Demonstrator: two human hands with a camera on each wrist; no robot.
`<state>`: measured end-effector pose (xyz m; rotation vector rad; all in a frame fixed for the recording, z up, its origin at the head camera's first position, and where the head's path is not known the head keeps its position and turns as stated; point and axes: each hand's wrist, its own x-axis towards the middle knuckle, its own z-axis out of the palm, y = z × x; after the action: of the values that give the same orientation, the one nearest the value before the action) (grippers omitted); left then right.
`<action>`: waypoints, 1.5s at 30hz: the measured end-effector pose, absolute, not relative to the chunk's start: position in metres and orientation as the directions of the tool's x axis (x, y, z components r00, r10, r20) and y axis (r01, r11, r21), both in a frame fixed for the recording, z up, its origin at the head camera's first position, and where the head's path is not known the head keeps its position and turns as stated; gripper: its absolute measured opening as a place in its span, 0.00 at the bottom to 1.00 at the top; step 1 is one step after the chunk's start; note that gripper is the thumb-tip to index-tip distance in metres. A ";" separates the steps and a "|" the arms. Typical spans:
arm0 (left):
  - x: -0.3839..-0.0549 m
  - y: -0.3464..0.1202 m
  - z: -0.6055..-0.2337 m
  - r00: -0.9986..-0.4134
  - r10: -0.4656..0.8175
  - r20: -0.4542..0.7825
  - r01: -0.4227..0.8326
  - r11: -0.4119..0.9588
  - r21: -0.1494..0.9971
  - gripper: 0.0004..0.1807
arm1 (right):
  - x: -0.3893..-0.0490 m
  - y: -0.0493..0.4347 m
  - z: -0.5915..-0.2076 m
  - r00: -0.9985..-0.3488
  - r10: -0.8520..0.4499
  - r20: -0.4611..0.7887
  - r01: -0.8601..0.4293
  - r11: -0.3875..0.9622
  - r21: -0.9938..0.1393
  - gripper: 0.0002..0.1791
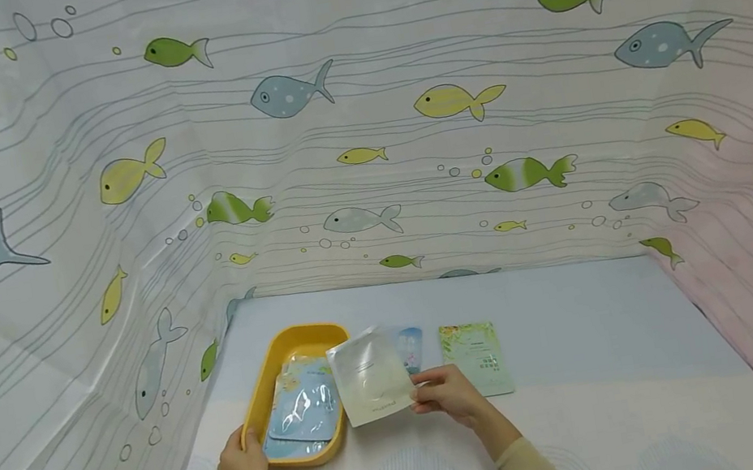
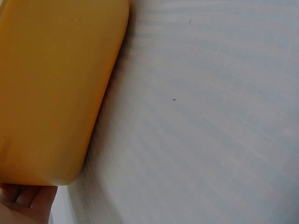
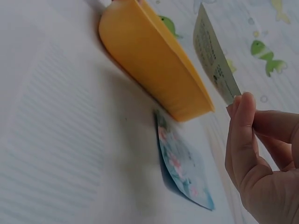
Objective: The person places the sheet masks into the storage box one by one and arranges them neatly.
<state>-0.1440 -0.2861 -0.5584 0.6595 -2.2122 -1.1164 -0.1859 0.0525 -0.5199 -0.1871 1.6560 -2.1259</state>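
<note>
A yellow plastic tray [image 1: 309,334] stands at the left of the table, and my left hand [image 1: 245,465] grips its near left edge. Several light blue sachets [image 1: 305,402] lie stacked inside it. In the left wrist view only the fingers [image 2: 28,205] show beneath the tray's outer wall [image 2: 56,93]. My right hand [image 1: 449,394] pinches a flat, pale cream sachet [image 1: 372,375] by its lower right corner. That sachet is raised and tilted, overlapping the tray's right rim in the head view. Printed text shows on its other face in the right wrist view.
Behind the cream sachet, a blue floral sachet [image 1: 412,348] lies on the table, partly hidden. To its right lies a green sachet [image 1: 476,359]. Fish-patterned curtains [image 1: 410,164] border the white table [image 1: 584,333] at the back and both sides.
</note>
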 end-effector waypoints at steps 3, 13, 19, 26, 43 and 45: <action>-0.144 -0.286 -0.559 -0.716 -0.645 0.267 -0.168 0.531 0.831 0.14 | -0.186 0.045 -0.520 -0.895 -0.414 -0.168 0.267 -0.192 -0.944 0.21; -0.143 -0.285 -0.556 -0.717 -0.644 0.268 -0.167 0.532 0.830 0.14 | -0.186 0.017 -0.514 -0.895 -0.411 -0.174 0.268 -0.182 -0.946 0.19; -0.143 -0.285 -0.557 -0.715 -0.647 0.264 -0.169 0.527 0.833 0.13 | -0.186 -0.003 -0.518 -0.905 -0.381 -0.188 0.278 -0.197 -0.940 0.18; -0.144 -0.286 -0.558 -0.714 -0.645 0.272 -0.166 0.533 0.830 0.13 | -0.181 -0.022 -0.522 -0.923 -0.301 -0.238 0.307 -0.205 -0.930 0.17; -0.144 -0.286 -0.558 -0.704 -0.644 0.301 -0.148 0.547 0.824 0.13 | -0.171 -0.063 -0.525 -0.943 -0.175 -0.282 0.323 -0.288 -0.902 0.16; -0.145 -0.286 -0.559 -0.702 -0.644 0.305 -0.147 0.550 0.822 0.13 | -0.169 -0.067 -0.524 -0.943 -0.174 -0.284 0.324 -0.287 -0.902 0.16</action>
<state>-0.1448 -0.2863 -0.5588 0.6341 -2.1904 -1.0852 -0.1694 -0.0669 -0.5241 0.1862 1.6512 -2.2893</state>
